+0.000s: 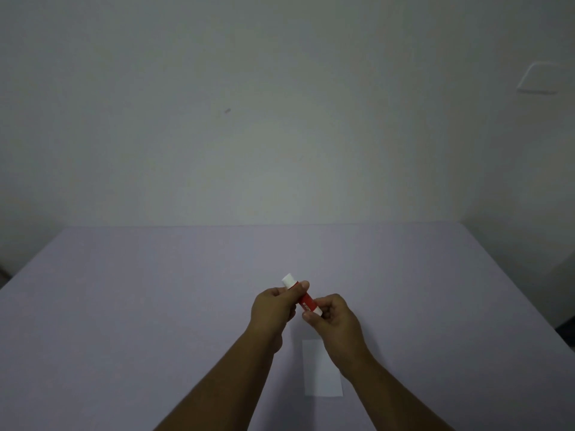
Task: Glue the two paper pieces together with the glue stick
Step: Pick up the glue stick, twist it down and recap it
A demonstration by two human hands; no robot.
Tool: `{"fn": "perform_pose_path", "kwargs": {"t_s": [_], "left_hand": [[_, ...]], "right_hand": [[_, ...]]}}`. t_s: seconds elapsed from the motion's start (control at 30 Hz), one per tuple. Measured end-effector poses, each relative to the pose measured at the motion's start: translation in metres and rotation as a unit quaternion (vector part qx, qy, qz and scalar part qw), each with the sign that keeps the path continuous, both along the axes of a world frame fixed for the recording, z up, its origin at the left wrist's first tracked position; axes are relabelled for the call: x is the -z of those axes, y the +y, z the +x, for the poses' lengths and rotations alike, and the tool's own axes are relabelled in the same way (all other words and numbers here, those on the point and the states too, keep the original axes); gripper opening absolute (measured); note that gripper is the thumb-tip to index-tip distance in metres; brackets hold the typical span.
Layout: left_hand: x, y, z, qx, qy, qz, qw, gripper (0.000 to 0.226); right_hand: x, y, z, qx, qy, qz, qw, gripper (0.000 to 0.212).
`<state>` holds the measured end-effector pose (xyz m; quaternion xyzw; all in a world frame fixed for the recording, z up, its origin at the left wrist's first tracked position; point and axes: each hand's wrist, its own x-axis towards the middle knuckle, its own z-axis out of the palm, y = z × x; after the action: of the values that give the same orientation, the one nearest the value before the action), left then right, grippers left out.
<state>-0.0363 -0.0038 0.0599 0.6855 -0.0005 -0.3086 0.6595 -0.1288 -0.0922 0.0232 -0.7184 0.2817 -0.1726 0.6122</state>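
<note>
paper strip (322,368): closest thing to the camera, a white rectangle lying flat on the lavender worktop (124,306), long side running away from the viewer. Looks parked right under the arms so it's ready once the glue is open.

second paper piece: honestly can't find it. Task says two, I only make out one strip. Could be stacked under this one or tucked behind the right forearm, which covers the strip's right edge and far corner. White on pale purple in dim light doesn't help.

right hand (334,318): curled around the lower white end of the glue stick, thumb in front. Guessing it's on the twist base or just bracing the tube.

glue stick (306,301): red body with white ends, held in the air between both hands, tilted up and to the left, a bit beyond the strip. Label is too small to read.

left hand (273,309): wrapped around the upper part of the tube, thumb near the white cap (288,280). My read is a two-handed uncapping grip, one end each.

cap: pokes out above the left thumb, seems still on, so no glue exposed yet.

far side: bare wall (280,119), and a pale plate-like thing at the right that's too faint to identify.
</note>
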Motion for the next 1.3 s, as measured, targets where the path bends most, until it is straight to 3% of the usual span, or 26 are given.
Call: {"fn": "perform_pose_path", "kwargs": {"t_s": [0.1, 0.23, 0.37, 0.47, 0.57, 0.63, 0.73, 0.8, 0.87, 0.97, 1.0, 1.1, 1.2, 1.3], "left_hand": [[0.004, 0.0, 0.002, 0.011, 0.015, 0.005, 1.0, 0.038], [0.009, 0.011, 0.016, 0.115, 0.086, -0.067, 0.987, 0.051], [0.036, 0.022, 0.048, -0.025, 0.085, -0.117, 0.989, 0.037], [0.07, 0.028, 0.067, -0.005, -0.071, 0.07, 0.995, 0.03], [0.103, 0.028, 0.072, 0.175, -0.231, 0.268, 0.919, 0.039], [0.12, 0.024, 0.069, 0.254, -0.304, 0.301, 0.867, 0.04], [0.134, 0.017, 0.063, 0.259, -0.342, 0.32, 0.845, 0.035], [0.137, 0.015, 0.062, 0.237, -0.339, 0.325, 0.85, 0.031], [0.132, 0.013, 0.06, 0.182, -0.298, 0.297, 0.889, 0.023], [0.111, 0.008, 0.058, 0.059, -0.11, 0.137, 0.983, 0.011], [0.103, 0.007, 0.057, 0.031, -0.038, 0.069, 0.996, 0.014], [0.078, 0.004, 0.056, 0.009, 0.053, -0.058, 0.997, 0.018], [0.06, 0.004, 0.051, 0.022, 0.047, -0.105, 0.993, 0.016], [0.046, 0.007, 0.048, 0.034, 0.02, -0.11, 0.993, 0.018]], "right_hand": [[0.004, -0.001, 0.003, -0.009, 0.003, 0.02, 1.0, 0.018], [0.007, -0.006, 0.004, -0.007, -0.003, 0.075, 0.997, 0.019], [0.02, -0.014, 0.004, 0.023, 0.0, 0.118, 0.993, 0.015], [0.03, -0.019, 0.004, 0.027, 0.013, 0.128, 0.991, 0.013], [0.041, -0.021, 0.003, 0.029, 0.029, 0.126, 0.991, 0.011], [0.047, -0.022, 0.003, 0.028, 0.036, 0.129, 0.991, 0.012], [0.052, -0.022, 0.002, 0.026, 0.047, 0.127, 0.99, 0.017], [0.052, -0.022, 0.002, 0.023, 0.054, 0.129, 0.99, 0.017], [0.052, -0.022, 0.001, 0.015, 0.06, 0.132, 0.989, 0.018], [0.049, -0.021, 0.002, 0.001, 0.071, 0.124, 0.99, 0.013], [0.047, -0.021, 0.002, -0.002, 0.073, 0.119, 0.99, 0.012], [0.041, -0.017, 0.003, -0.015, 0.082, 0.107, 0.991, 0.01], [0.037, -0.014, 0.003, -0.019, 0.092, 0.083, 0.992, 0.006], [0.033, -0.012, 0.003, -0.005, 0.089, 0.015, 0.996, 0.02]]}}
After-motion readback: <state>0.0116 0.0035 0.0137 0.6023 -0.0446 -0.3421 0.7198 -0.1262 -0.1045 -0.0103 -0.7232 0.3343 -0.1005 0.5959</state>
